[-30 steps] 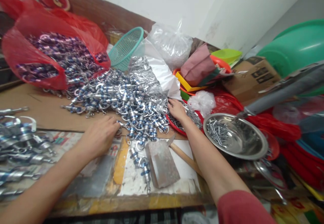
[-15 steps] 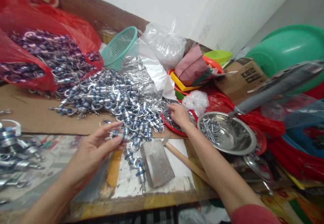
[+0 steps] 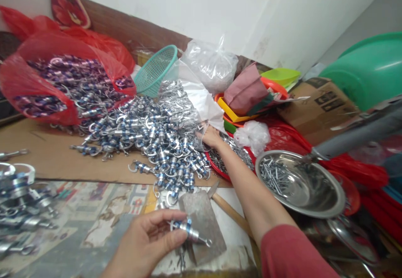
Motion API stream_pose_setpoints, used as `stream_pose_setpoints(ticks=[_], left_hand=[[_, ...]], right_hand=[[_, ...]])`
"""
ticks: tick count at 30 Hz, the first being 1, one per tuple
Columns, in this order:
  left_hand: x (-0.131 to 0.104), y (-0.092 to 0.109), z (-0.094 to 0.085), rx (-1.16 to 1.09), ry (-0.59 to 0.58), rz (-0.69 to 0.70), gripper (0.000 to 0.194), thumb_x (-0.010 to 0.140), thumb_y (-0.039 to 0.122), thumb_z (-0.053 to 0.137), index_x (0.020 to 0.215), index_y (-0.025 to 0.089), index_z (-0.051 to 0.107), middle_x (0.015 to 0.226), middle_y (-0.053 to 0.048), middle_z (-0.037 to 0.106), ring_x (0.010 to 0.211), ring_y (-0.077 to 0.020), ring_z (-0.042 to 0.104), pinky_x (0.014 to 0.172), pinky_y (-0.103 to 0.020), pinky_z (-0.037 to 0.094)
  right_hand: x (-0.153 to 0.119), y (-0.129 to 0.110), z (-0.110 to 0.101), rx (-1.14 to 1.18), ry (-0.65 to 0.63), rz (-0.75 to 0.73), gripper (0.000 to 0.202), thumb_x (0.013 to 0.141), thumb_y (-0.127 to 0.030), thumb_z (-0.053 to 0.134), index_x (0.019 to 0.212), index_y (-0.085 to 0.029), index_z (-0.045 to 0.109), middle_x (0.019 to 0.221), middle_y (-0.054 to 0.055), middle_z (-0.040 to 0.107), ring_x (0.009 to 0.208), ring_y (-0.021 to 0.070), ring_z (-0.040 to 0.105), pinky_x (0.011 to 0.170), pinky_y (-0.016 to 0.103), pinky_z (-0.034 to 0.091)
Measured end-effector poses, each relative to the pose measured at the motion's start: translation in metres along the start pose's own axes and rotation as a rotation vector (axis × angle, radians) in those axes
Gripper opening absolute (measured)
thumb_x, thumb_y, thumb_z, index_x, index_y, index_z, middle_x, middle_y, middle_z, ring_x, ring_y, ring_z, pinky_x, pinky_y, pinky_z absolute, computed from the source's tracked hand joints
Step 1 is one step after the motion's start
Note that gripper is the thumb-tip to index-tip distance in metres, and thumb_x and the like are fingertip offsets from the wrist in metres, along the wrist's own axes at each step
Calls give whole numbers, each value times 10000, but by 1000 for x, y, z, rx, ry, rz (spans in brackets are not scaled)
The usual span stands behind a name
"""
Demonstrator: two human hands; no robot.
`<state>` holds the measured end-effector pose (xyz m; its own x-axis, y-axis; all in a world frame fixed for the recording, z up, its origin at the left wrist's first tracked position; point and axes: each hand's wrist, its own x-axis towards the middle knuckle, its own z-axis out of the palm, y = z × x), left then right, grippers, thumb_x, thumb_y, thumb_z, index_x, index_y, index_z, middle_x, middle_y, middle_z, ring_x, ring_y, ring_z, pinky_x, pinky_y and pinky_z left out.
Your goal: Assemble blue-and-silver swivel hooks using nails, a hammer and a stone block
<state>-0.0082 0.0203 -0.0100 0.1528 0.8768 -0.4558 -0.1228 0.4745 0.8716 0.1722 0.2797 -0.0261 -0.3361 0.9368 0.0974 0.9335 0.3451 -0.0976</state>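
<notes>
Between the thumb and fingers of my left hand is a silver metal fitting with a blue band and a ring at its end. It is held above a grey metal block. My right hand reaches forward to the clear bag of silver pieces, beside a red tray of small metal parts. Its fingertips are blurred and partly hidden, so their grip is unclear. A large pile of similar blue-banded fittings spreads to the left. Right of the block lies a hammer with a wooden handle.
A steel bowl of pins stands at right, under a grey tool handle. Behind are a red bag of fittings, a teal basket, a cardboard box and a green basin. More fittings lie at near left.
My left hand has come nearer and to the right, with a fitting now plainly held over the block. My right hand has moved from the red tray's parts toward the clear bag.
</notes>
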Motion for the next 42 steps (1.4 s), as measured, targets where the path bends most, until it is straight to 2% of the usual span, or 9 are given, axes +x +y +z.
stream_pose_setpoints(ticks=[5,11,16,21,27,32,34,37,42], left_hand=[[4,2,13,62,33,23,249,569,354,735,771,210,714,670,-21,756,671,-207,694,639,-256,527],[4,-3,15,225,-44,119,241,621,375,698,786,201,719,740,-42,755,706,-225,690,665,-280,531],[-2,-7,18,222,2,154,217,613,362,686,759,204,715,689,-26,749,641,-205,682,613,-261,525],[-1,-10,20,260,-28,145,264,607,391,683,773,188,715,656,-30,744,607,-205,678,579,-254,515],[-4,-8,21,261,-15,161,233,614,381,680,760,204,716,631,-22,739,600,-209,680,559,-248,511],[-3,-11,18,256,-38,148,269,602,400,690,772,194,722,644,-30,742,605,-211,679,562,-248,512],[-2,-11,16,271,-62,142,289,608,413,685,791,193,723,647,-31,743,613,-212,680,571,-249,513],[-2,-10,15,285,-70,162,260,623,406,671,773,201,728,662,-26,750,626,-206,679,582,-242,511],[-5,-9,16,255,-7,201,187,633,370,654,708,215,726,640,-6,747,609,-191,672,580,-230,512]], right_hand=[[3,-2,-15,-37,6,15,548,812,-433,462,1329,-264,391,1125,72,622,1011,272,582,827,341,442],[5,-4,-33,-57,-87,-68,352,806,-412,494,1073,-222,622,1076,61,653,972,231,596,804,282,444],[-7,2,-37,-60,-118,-153,337,833,-366,489,1098,-196,610,1165,67,606,1068,216,544,891,286,405],[-45,19,-33,-75,-127,-157,356,890,-407,425,1173,-237,556,1220,49,550,1106,186,519,940,300,380],[-89,34,-23,-65,-97,-70,386,927,-323,371,1288,-213,453,1257,96,513,1113,209,519,932,347,396],[-110,55,-33,-5,-111,-46,360,902,-244,442,1256,-278,494,1264,13,546,1135,152,515,946,279,398],[-112,68,-42,-1,-85,20,338,885,-197,468,1202,-285,543,1223,0,581,1127,161,522,942,288,407],[-107,87,-51,-26,-5,180,289,903,-219,456,1179,-224,544,1206,58,570,1089,201,535,915,369,433],[-87,95,-40,-38,-29,337,289,883,-310,518,1133,-166,526,1147,75,548,957,191,574,802,395,495]])
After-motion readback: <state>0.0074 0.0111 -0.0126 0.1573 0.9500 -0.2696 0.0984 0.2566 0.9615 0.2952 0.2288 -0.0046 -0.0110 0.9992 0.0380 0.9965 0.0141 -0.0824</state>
